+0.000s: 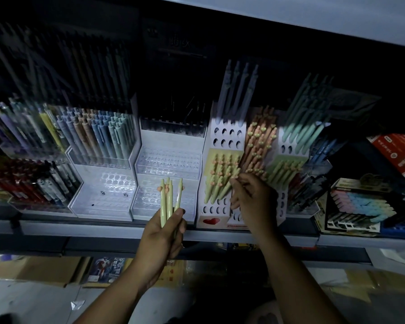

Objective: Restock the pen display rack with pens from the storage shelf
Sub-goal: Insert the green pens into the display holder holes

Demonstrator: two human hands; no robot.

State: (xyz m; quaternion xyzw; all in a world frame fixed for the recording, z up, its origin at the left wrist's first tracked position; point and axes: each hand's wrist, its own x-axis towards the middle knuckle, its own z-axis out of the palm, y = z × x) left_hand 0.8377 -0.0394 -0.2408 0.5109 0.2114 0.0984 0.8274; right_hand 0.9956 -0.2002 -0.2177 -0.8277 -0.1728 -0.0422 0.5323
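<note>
Dim shelf [80, 226] | left hand [164, 239] grips green pens [167, 202] upright, hearts up | right hand [250, 197] at rack [211, 139], grip unclear

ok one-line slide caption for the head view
Left hand holds a bunch of green pens while the right hand works at the white rack.

HEAD CAMERA, sole view | worn on the person's head, wide-angle, horizon tilted | faces forward and slightly down at the front edge of the shelf [103, 226] and its pen racks [168, 160] | close: left hand [164, 239] with pens [167, 202] and right hand [250, 197] up at the racks mid-frame, forearms entering from the bottom edge | floor [33, 300] shows beneath the shelf
</note>
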